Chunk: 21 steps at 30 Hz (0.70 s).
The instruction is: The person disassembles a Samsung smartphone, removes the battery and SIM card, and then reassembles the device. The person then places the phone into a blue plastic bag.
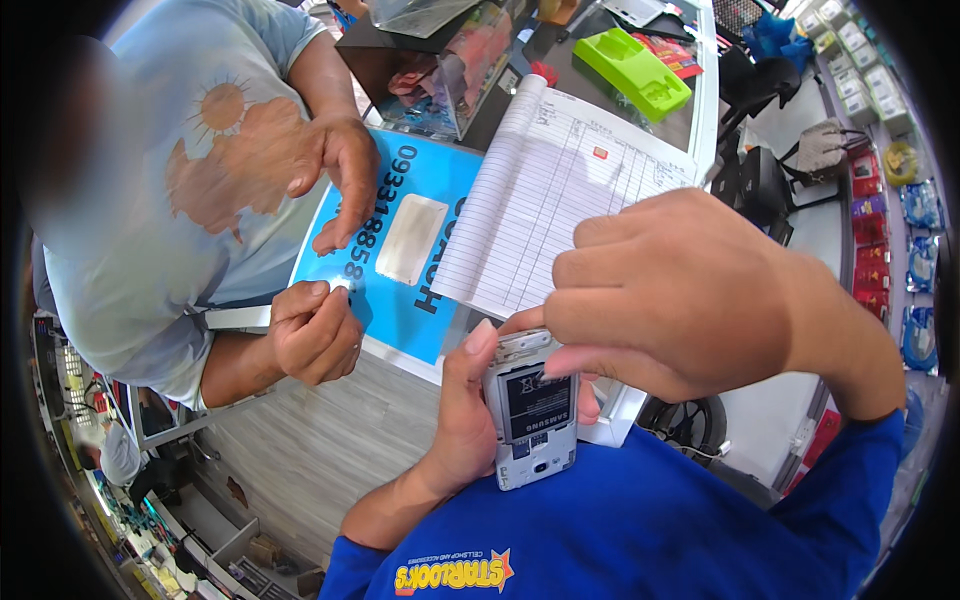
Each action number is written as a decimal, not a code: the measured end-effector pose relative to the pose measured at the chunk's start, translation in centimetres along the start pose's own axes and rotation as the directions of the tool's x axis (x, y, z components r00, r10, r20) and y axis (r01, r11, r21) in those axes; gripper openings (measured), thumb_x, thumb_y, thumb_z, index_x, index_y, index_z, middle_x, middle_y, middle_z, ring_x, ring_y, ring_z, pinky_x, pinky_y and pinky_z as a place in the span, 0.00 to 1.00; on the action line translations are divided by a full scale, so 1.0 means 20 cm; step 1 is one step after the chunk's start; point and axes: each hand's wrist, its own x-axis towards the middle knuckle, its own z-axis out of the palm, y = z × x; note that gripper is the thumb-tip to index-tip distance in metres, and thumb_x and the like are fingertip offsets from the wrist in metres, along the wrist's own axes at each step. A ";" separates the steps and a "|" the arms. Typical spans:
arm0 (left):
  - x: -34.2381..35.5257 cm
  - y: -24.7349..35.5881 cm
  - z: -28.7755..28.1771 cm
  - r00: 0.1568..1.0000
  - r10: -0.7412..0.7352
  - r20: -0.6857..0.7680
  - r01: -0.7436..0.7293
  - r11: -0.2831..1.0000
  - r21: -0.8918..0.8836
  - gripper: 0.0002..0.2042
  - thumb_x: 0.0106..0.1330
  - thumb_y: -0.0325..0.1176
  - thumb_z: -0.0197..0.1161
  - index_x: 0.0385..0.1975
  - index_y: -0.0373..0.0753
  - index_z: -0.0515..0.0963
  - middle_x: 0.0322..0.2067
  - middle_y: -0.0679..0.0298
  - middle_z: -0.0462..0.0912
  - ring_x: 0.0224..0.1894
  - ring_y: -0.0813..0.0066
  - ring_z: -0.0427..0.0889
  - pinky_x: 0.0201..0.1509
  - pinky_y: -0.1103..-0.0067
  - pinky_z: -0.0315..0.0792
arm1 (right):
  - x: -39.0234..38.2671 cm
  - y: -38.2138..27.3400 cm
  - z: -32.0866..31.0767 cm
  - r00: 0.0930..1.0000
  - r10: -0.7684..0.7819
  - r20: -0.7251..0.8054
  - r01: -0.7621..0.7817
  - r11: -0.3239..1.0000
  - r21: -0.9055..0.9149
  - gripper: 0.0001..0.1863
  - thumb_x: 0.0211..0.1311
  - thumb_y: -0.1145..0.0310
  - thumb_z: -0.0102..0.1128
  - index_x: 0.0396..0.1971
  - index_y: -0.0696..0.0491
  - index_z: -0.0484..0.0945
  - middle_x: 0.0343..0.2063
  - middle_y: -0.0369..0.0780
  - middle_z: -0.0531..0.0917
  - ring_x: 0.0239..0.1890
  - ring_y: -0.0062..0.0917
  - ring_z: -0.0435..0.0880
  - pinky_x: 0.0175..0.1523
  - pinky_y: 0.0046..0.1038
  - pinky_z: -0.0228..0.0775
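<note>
A white smartphone [522,474] with its back off is tilted in front of my chest. Its black battery [530,405] sits in the bay, with card slots below it. My left hand [458,425] is closed around the phone's side, thumb along the upper left edge. My right hand [680,290] reaches over the top from the right, fingers curled, its thumb against the battery's upper part. The right index fingertip is partly hidden at the phone's top edge. A pale back cover [412,240] lies on a blue printed sheet [330,225] beyond the phone.
A lined notebook [530,200] lies open on the counter, a small red card [600,153] on its page. Behind it is a green plastic tray [632,75]. Across the counter, another person's hands [318,335] are near the sheet. A clear display box [440,85] stands behind.
</note>
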 end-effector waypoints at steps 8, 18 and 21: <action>-0.03 0.04 0.07 1.000 0.001 -0.028 0.003 0.993 0.119 0.34 0.78 0.61 0.29 0.52 0.36 0.72 0.33 0.52 0.85 0.37 0.68 0.86 0.43 0.77 0.81 | 0.00 -0.06 0.01 0.999 0.020 0.035 -0.017 0.996 -0.086 0.07 0.53 0.66 0.70 0.27 0.50 0.80 0.24 0.32 0.75 0.27 0.25 0.77 0.27 0.29 0.70; -0.04 0.04 0.08 0.998 -0.032 -0.059 0.040 0.988 0.148 0.35 0.77 0.62 0.33 0.61 0.35 0.70 0.31 0.53 0.84 0.36 0.71 0.86 0.41 0.78 0.79 | 0.01 -0.09 0.04 0.998 0.002 0.060 0.007 0.989 -0.148 0.08 0.43 0.66 0.67 0.25 0.48 0.79 0.24 0.31 0.76 0.26 0.23 0.78 0.23 0.28 0.69; -0.04 0.03 0.08 0.994 -0.032 -0.106 0.054 0.976 0.213 0.35 0.76 0.62 0.34 0.62 0.35 0.70 0.31 0.53 0.83 0.35 0.71 0.85 0.41 0.78 0.78 | 0.01 -0.09 0.03 0.994 0.018 0.111 -0.004 0.992 -0.123 0.09 0.41 0.65 0.67 0.25 0.48 0.79 0.25 0.31 0.77 0.26 0.22 0.78 0.23 0.27 0.69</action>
